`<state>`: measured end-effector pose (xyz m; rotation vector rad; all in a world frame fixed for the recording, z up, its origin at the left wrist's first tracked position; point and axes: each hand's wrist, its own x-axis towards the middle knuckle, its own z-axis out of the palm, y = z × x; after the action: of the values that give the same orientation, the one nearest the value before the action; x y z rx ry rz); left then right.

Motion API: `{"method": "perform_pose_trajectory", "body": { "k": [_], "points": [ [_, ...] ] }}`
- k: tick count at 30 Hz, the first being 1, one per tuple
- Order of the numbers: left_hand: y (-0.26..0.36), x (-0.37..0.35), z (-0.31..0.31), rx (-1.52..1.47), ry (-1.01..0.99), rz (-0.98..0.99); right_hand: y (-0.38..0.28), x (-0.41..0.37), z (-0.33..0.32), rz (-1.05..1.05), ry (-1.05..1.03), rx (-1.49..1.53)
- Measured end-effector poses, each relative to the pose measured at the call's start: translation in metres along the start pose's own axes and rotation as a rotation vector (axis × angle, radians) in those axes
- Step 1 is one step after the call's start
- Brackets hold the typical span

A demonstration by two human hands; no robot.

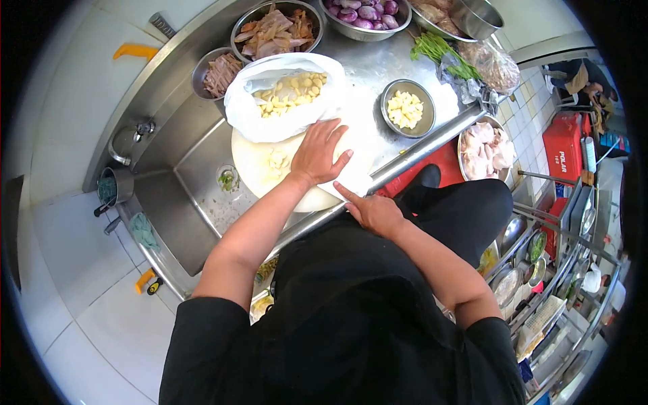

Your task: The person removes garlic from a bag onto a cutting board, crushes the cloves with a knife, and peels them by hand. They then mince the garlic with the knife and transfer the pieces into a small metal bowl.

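My left hand (pixel 317 154) lies palm down over the round white cutting board (pixel 253 158), its fingers apart. Chopped pale yellow pieces (pixel 275 164) lie on the board to its left. My right hand (pixel 376 212) is at the board's near right edge, index finger stretched out and the other fingers curled under; what they hold is hidden. An open white plastic bag (pixel 243 111) with peeled, pale yellow cloves stands just beyond my left hand. A metal bowl (pixel 426 125) of yellow pieces sits to the right.
A steel sink (pixel 192 216) is at the left, with a faucet (pixel 138 131). Bowls of meat (pixel 275 34) and purple onions (pixel 364 12) stand at the back. A basin of raw poultry (pixel 486 150) is beyond the counter's right edge. A person (pixel 587 81) is at far right.
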<state>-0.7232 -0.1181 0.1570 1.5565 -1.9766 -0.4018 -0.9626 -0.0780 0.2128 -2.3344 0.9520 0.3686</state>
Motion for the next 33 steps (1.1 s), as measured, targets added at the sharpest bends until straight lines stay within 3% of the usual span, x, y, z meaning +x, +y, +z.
{"method": "perform_pose_trajectory", "body": {
  "k": [7, 10, 13, 16, 18, 20, 21, 23, 26, 29, 33],
  "points": [
    [-0.006, 0.018, 0.001, -0.015, -0.079, -0.013, 0.015, 0.02, 0.006, -0.049, 0.057, 0.123],
    [-0.008, 0.021, 0.0, -0.048, -0.096, -0.026, 0.011, 0.022, 0.005, 0.033, -0.039, 0.126],
    [-0.013, 0.024, 0.001, -0.143, -0.002, 0.042, 0.015, 0.019, 0.011, -0.088, 0.092, 0.333],
    [-0.011, 0.026, -0.02, -0.43, 0.091, 0.047, 0.016, 0.006, 0.005, -0.143, 0.196, 0.478],
    [0.005, 0.016, -0.057, -0.501, 0.163, -0.079, 0.013, 0.0, 0.004, -0.173, 0.344, 0.522],
    [-0.002, -0.002, -0.082, -0.557, 0.197, -0.226, -0.01, -0.026, -0.053, 0.177, -0.081, 0.913],
    [-0.005, -0.013, -0.086, -0.501, 0.146, -0.355, -0.003, -0.025, -0.046, 0.205, -0.102, 1.018],
    [-0.01, -0.035, -0.08, -0.387, 0.039, -0.612, 0.002, -0.024, -0.044, 0.237, -0.087, 1.036],
    [-0.021, -0.061, -0.046, 0.037, 0.012, -0.207, 0.011, -0.023, -0.029, 0.135, 0.087, 0.823],
    [0.005, -0.06, -0.049, 0.056, -0.08, -0.247, 0.023, -0.022, -0.004, -0.006, 0.299, 0.48],
    [-0.005, -0.069, -0.046, -0.038, 0.089, -0.205, 0.011, -0.033, -0.014, 0.085, 0.177, 0.315]
  ]
}}
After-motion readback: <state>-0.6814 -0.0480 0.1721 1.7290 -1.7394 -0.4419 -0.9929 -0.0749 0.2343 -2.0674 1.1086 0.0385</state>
